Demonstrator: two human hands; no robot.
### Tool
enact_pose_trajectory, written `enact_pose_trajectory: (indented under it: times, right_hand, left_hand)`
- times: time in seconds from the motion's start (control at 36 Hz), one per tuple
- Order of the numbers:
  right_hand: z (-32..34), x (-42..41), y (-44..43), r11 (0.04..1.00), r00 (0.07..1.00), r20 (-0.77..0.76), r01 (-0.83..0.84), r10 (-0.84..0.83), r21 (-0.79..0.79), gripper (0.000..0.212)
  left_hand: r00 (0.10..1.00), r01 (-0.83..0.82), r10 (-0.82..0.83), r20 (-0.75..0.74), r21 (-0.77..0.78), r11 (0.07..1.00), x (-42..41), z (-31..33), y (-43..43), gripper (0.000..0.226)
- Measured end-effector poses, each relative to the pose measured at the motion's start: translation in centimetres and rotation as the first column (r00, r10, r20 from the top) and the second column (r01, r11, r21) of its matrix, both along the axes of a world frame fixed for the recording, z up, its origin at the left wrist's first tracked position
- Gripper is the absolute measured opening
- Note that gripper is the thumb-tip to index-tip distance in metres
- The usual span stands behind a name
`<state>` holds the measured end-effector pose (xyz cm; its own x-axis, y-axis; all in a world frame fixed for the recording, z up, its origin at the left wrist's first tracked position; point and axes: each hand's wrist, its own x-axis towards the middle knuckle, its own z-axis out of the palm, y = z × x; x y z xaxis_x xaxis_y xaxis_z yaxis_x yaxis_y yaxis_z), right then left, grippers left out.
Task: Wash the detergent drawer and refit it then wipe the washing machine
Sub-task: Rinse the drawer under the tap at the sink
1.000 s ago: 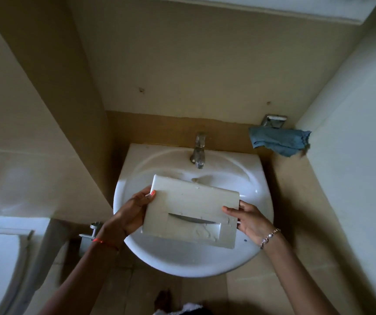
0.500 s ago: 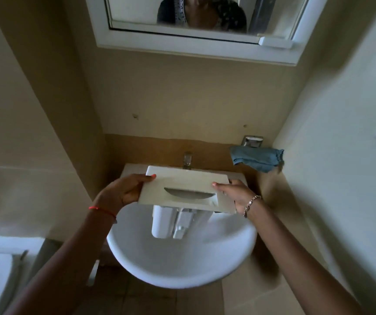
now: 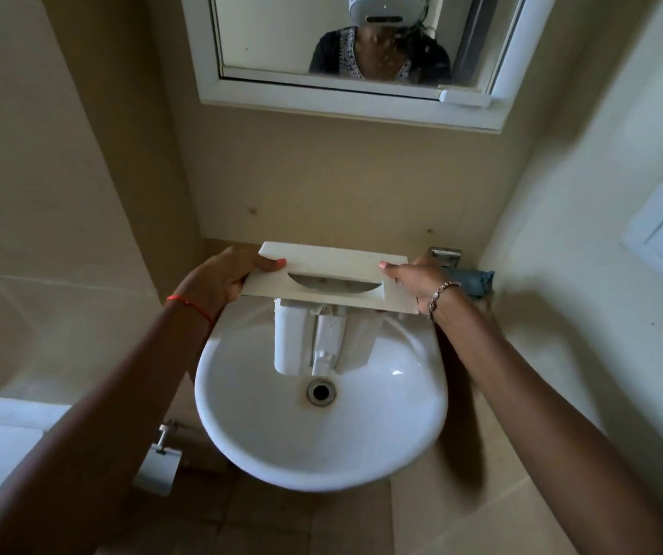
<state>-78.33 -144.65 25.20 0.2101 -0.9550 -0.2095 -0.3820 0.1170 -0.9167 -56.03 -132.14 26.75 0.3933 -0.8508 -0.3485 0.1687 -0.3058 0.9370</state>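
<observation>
**Drawer lifted to the back of the basin, washing stage not finished**

Raised and tipped since a second ago, the detergent drawer (image 3: 333, 270) now hangs with its front panel turned up towards the camera and its body dropping into the sink (image 3: 321, 466). Before, the panel lay low over the bowl and hid the body. The tap is now covered behind the panel.

The left hand (image 3: 217, 280) grips the panel's left end and the right hand (image 3: 417, 276) grips the right end. Each has its thumb on top and its fingers curled underneath.

As a judgement of progress, the drawer is out of the machine and at the basin, so the washing step is under way or about to start. No running water shows, and I cannot tell whether the plastic is wet. Refitting and wiping are still to do, and the washing machine is not in view. A blue cloth (image 3: 480, 282) hangs on the wall just beside the right hand.

The panel is flat, off-white, matt plastic, rectangular with a crescent-shaped recessed pull. The body is whiter moulded plastic, boxy, with ribs and channels along its length. The sink is smooth, glossy ceramic, rounded, with a stained metal drain (image 3: 321, 391) well below the drawer.
</observation>
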Motion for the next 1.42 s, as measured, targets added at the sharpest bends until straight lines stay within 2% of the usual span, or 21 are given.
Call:
enact_pose_trajectory:
  times: [0.08,0.22,0.28,0.36,0.42,0.47,0.53,0.61,0.69,0.78,0.83,0.92,0.97,1.08,1.19,1.31,1.42]
  right_hand:
    - [0.1,-0.1,0.6,0.999,1.000,-0.006,-0.002,0.002,-0.047,0.042]
    - [0.6,-0.3,0.6,0.975,0.999,0.032,0.043,-0.037,-0.216,0.030]
    - [1.0,-0.3,0.7,0.980,1.000,0.010,0.031,-0.029,-0.197,0.029]
    - [0.8,-0.3,0.9,0.994,0.999,-0.026,0.018,-0.021,-0.107,0.030]
    - [0.4,-0.3,1.0,0.988,1.000,0.013,0.026,-0.024,-0.153,0.023]
    - [0.2,-0.2,1.3,0.976,0.997,0.072,0.043,-0.028,-0.216,0.019]
    - [0.2,-0.1,1.6,0.972,0.994,0.098,0.061,-0.039,-0.228,0.017]
    - [0.2,0.1,1.9,0.984,1.000,0.013,0.029,-0.027,-0.176,0.020]
    - [-0.3,0.0,2.6,0.991,0.998,-0.064,0.012,-0.021,-0.134,0.027]
    - [-1.0,-0.2,3.5,0.983,0.997,0.072,0.043,-0.030,-0.179,0.016]
    - [-0.8,-0.2,3.8,0.979,0.994,0.095,0.066,-0.048,-0.192,0.018]
    - [-0.8,-0.2,4.1,0.994,0.996,-0.068,0.050,-0.057,-0.099,0.034]
    - [-1.3,-0.4,4.8,0.996,0.993,-0.096,0.058,-0.065,-0.067,0.041]
    - [-1.3,-0.6,5.1,0.994,0.994,-0.087,0.063,-0.071,-0.088,0.035]
    - [-0.3,-0.4,4.8,1.000,0.986,-0.164,0.026,-0.027,-0.011,0.034]
    - [0.1,-0.4,4.7,0.996,0.985,-0.163,0.053,-0.065,-0.077,0.031]
    - [0.6,0.1,4.6,0.988,0.985,-0.144,0.073,-0.093,-0.133,0.047]
  left_hand:
    - [1.000,-0.001,0.001,-0.002,0.017,1.000,0.1,0.5,0.3,0.016]
    - [0.998,-0.066,0.065,-0.011,-0.122,0.990,0.2,0.7,0.1,0.025]
    - [0.998,-0.059,0.057,-0.020,-0.093,0.994,0.1,0.4,0.0,0.023]
    - [0.999,-0.034,0.033,-0.033,-0.026,0.999,0.2,0.1,0.0,0.009]
    - [0.999,-0.035,0.033,-0.039,-0.060,0.998,0.3,-0.1,0.0,0.010]
    - [0.998,-0.053,0.048,-0.045,-0.119,0.991,0.4,-0.2,0.2,0.017]
    - [0.996,-0.074,0.067,-0.054,-0.156,0.985,0.5,-0.5,0.4,0.036]
    - [0.986,-0.137,0.131,-0.100,-0.058,0.989,0.6,-1.2,0.7,0.063]
    - [0.986,-0.125,0.126,-0.111,0.017,0.992,0.6,-1.7,1.2,0.068]
    - [0.982,-0.143,0.135,-0.132,-0.057,0.988,0.8,-2.2,1.6,0.072]
    - [0.983,-0.137,0.127,-0.131,-0.070,0.988,0.9,-2.2,1.6,0.072]
    - [0.987,-0.104,0.108,-0.120,0.037,0.994,0.7,-2.0,1.8,0.064]
    - [0.991,-0.089,0.096,-0.089,0.084,0.992,0.5,-2.3,2.0,0.061]
    - [0.991,-0.096,0.104,-0.089,0.089,0.991,0.9,-2.7,1.8,0.072]
    - [0.994,-0.050,0.060,-0.093,0.104,0.993,0.7,-2.3,1.8,0.061]
    - [0.989,-0.032,0.037,-0.143,0.038,0.999,0.9,-2.1,2.2,0.069]
    - [0.976,-0.061,0.057,-0.209,-0.013,0.998,1.4,-2.2,2.2,0.068]
